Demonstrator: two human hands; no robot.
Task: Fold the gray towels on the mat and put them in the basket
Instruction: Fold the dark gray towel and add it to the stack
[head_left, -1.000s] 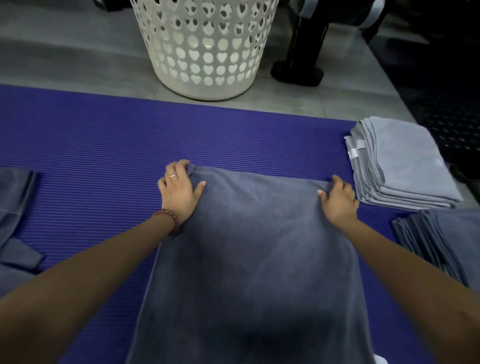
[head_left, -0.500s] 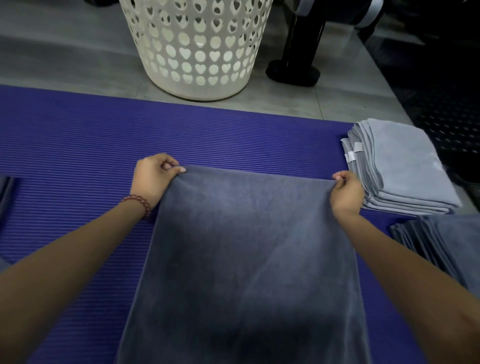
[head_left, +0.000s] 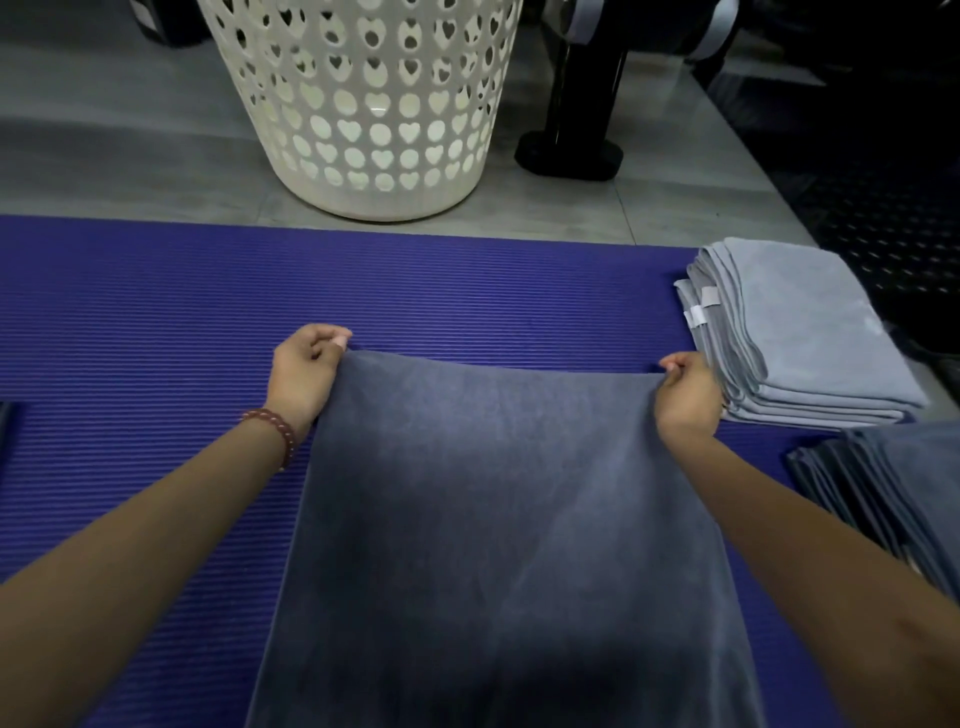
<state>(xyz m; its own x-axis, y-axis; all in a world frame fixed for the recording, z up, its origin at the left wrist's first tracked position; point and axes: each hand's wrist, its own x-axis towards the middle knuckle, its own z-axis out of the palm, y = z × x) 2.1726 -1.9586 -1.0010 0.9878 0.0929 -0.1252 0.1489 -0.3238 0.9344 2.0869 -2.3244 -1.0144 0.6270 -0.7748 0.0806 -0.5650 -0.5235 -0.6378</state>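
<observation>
A dark gray towel (head_left: 498, 519) lies spread on the purple ribbed mat (head_left: 156, 322), running from my body toward the basket. My left hand (head_left: 306, 371) pinches its far left corner and my right hand (head_left: 685, 395) pinches its far right corner, so the far edge stretches taut between them. The white basket (head_left: 363, 104) with heart-shaped holes stands on the floor just beyond the mat, ahead of the towel.
A stack of light gray folded towels (head_left: 800, 332) sits at the mat's right end. Nearer me on the right lies a pile of dark gray towels (head_left: 893, 488). A black stand (head_left: 571, 150) rests on the tile floor right of the basket.
My hands went from resting flat on the towel's far corners to pinching them. They moved apart, and the far edge now stretches straight between them.
</observation>
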